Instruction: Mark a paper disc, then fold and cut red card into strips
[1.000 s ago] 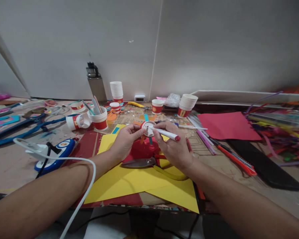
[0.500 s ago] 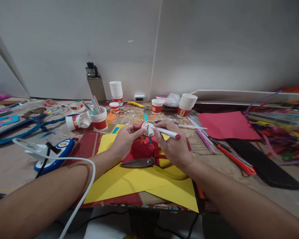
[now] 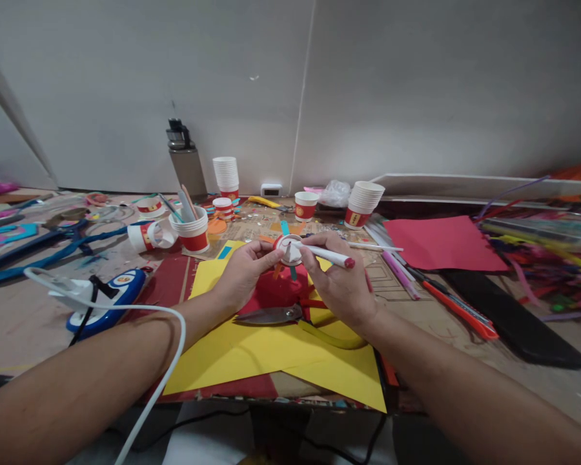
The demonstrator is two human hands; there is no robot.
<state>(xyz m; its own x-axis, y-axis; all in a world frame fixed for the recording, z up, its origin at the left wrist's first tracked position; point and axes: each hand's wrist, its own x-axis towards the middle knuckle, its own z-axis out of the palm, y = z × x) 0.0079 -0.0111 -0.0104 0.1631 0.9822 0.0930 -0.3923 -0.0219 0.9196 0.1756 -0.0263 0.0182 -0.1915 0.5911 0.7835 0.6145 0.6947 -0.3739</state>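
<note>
My left hand (image 3: 244, 274) grips a small red-and-white paper cup (image 3: 287, 251) held on its side, with its white bottom facing me. My right hand (image 3: 341, 287) pinches a white marker with a red end (image 3: 325, 256), and the marker's tip rests on the cup's bottom. Both hands hover over yellow paper sheets (image 3: 252, 352) and a red paper piece (image 3: 275, 294). A pair of scissors (image 3: 290, 318) with yellow handles lies just below my hands.
Stacks of paper cups (image 3: 226, 175) (image 3: 364, 203) stand at the back near a metal bottle (image 3: 186, 161). A cup with sticks (image 3: 192, 229) sits at the left, a red sheet (image 3: 440, 245) and pens (image 3: 458, 310) at the right. A white cable (image 3: 140, 336) crosses my left arm.
My right hand has shifted slightly, tilting the marker on the cup's bottom. The left hand and cup have stayed nearly still.
</note>
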